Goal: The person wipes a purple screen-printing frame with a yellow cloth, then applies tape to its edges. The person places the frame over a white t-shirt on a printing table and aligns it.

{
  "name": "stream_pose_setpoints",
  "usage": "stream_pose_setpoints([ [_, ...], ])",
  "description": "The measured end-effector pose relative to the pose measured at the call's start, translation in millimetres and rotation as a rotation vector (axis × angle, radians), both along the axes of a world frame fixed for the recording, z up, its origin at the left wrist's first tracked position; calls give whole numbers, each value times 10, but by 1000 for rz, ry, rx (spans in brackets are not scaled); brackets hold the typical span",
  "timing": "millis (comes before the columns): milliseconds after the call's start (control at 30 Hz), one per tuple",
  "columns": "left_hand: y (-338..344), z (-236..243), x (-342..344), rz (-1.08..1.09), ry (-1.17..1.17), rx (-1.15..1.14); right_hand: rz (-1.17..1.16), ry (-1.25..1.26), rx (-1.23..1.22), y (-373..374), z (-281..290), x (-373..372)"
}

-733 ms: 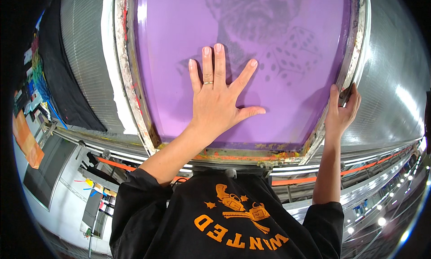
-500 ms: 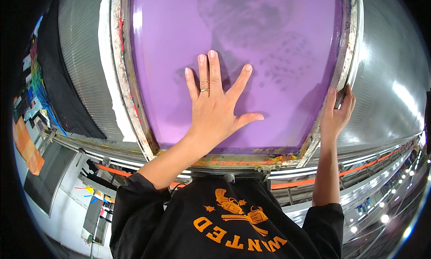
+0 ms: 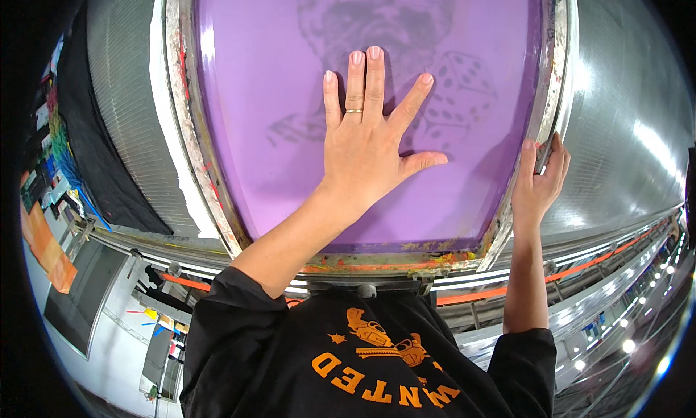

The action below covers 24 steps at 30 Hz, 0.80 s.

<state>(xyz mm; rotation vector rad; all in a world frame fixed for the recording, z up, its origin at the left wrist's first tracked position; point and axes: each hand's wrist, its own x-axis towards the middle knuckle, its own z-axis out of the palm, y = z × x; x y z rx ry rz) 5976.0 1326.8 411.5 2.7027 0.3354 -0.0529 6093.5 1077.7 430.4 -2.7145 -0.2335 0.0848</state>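
My left hand (image 3: 366, 146) lies palm down on the purple mesh of a printing screen (image 3: 254, 106), fingers spread and a ring on one of them. Through the mesh shows a dark picture of a face (image 3: 384, 19), with dice (image 3: 453, 99) beside it; my fingers cover part of it. My right hand (image 3: 536, 189) closes around the right side of the screen's paint-stained frame (image 3: 557, 70). A short dark metal piece (image 3: 540, 159) shows between its thumb and fingers. The screen's far end runs out of view.
Grey ribbed table surface (image 3: 127, 84) and a black cloth (image 3: 109, 157) lie left of the screen. To the right stretches a shiny grey surface (image 3: 623, 121). Metal rails and an orange strip (image 3: 471, 297) run along the near edge, before my black shirt (image 3: 319, 353).
My left hand has slid farther away and slightly right over the mesh. The face and dice now show more sharply through it. My right hand has stayed on the frame.
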Motion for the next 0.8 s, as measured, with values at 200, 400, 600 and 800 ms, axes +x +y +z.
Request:
stream_pose_setpoints([
  [200,-12,-2,-5,-1,3,17,23,-36,18,14,-1,-3],
  [400,-18,-9,-3,2,-10,8,60,-46,-72,-12,-51,-22],
  [600,-10,-14,-1,1,-10,5,132,-92,-140,12,-59,-55],
  [800,-17,-6,2,3,5,2,151,-97,-130,8,-51,-40],
])
